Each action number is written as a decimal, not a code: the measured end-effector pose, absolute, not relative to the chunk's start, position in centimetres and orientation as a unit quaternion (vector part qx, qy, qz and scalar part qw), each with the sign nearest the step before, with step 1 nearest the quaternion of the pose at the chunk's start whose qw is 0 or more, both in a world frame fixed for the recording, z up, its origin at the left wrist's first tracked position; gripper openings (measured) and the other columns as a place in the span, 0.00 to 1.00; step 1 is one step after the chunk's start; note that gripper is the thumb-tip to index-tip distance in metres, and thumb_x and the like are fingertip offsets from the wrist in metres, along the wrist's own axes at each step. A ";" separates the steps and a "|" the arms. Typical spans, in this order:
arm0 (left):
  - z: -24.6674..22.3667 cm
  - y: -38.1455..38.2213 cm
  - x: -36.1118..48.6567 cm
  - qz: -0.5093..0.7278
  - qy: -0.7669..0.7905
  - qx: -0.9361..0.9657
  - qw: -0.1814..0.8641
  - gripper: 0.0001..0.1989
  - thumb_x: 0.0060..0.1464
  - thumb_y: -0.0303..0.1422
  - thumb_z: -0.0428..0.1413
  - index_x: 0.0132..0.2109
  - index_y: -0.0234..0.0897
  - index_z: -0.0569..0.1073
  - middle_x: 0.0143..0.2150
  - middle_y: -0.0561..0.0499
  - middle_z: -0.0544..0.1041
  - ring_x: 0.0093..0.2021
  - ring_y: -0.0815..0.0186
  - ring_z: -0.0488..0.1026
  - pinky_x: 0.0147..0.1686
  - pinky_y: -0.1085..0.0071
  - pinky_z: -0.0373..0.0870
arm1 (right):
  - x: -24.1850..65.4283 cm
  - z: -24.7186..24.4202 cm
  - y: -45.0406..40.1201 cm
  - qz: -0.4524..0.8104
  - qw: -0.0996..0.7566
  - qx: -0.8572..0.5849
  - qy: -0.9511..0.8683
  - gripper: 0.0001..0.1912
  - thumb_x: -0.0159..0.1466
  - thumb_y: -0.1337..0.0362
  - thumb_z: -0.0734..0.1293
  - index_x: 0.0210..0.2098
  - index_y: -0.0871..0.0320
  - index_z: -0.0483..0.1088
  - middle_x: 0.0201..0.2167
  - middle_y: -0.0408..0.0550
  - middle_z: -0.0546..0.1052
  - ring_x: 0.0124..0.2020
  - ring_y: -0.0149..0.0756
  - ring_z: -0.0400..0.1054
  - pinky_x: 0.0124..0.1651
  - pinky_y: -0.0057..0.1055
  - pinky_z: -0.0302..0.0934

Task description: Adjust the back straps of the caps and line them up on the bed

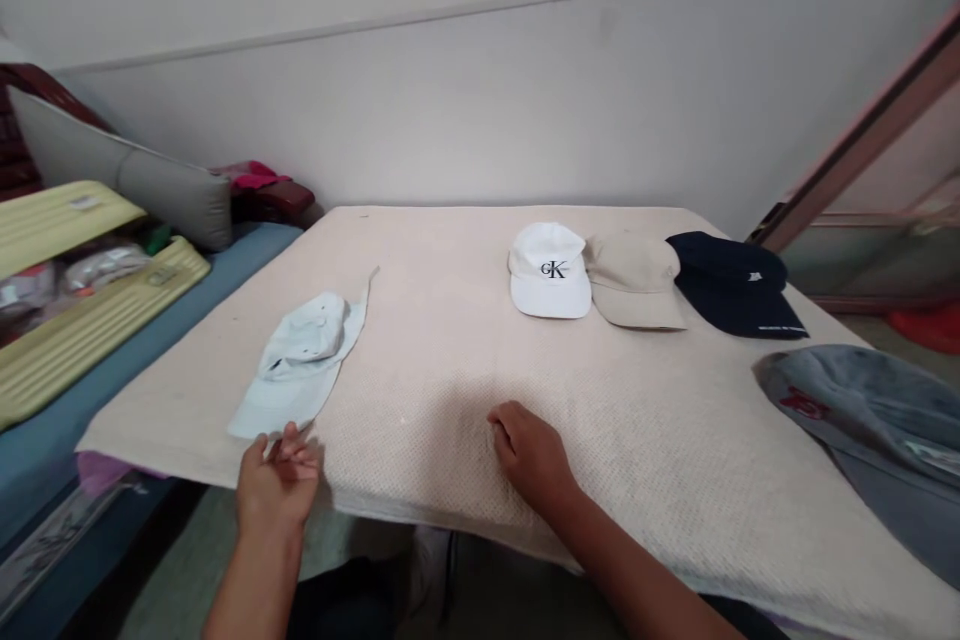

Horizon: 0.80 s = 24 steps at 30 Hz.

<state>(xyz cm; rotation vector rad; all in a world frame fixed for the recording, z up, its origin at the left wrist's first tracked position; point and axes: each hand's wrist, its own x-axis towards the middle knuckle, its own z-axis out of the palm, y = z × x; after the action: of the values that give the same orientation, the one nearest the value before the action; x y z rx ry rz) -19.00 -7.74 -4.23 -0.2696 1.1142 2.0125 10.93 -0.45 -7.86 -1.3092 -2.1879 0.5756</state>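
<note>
A pale blue cap lies tilted on the left of the table, brim towards me and its loose strap end pointing to the back. At the brim's front edge is my left hand, palm up, fingers loosely curled and apart; whether a fingertip touches the brim I cannot tell. My right hand rests in a loose fist over the cloth near the front middle, with nothing visible in it. Farther back stand a white cap with black letters, a beige cap and a navy cap, side by side.
A grey cap with a red emblem lies at the right edge. The table has a cream textured cloth and meets a white wall. To the left, a blue bed holds a grey cushion and a yellow organiser.
</note>
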 end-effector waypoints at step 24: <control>-5.5 -8.9 2.6 0.467 0.502 0.278 0.672 0.17 0.48 0.34 0.59 0.18 0.35 0.62 0.12 0.58 0.60 0.15 0.76 0.53 0.16 0.76 0.49 | 17.4 -4.4 4.9 0.802 0.515 -0.237 -0.190 0.27 0.60 0.44 0.56 0.47 0.58 0.69 0.40 0.52 0.77 0.44 0.44 0.70 0.49 0.43 0.60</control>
<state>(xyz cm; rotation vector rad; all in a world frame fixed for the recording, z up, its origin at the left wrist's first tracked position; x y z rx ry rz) 2.62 -8.85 -5.53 0.6271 1.1316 1.0522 17.42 4.92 -4.44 -0.5692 -0.4566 1.9269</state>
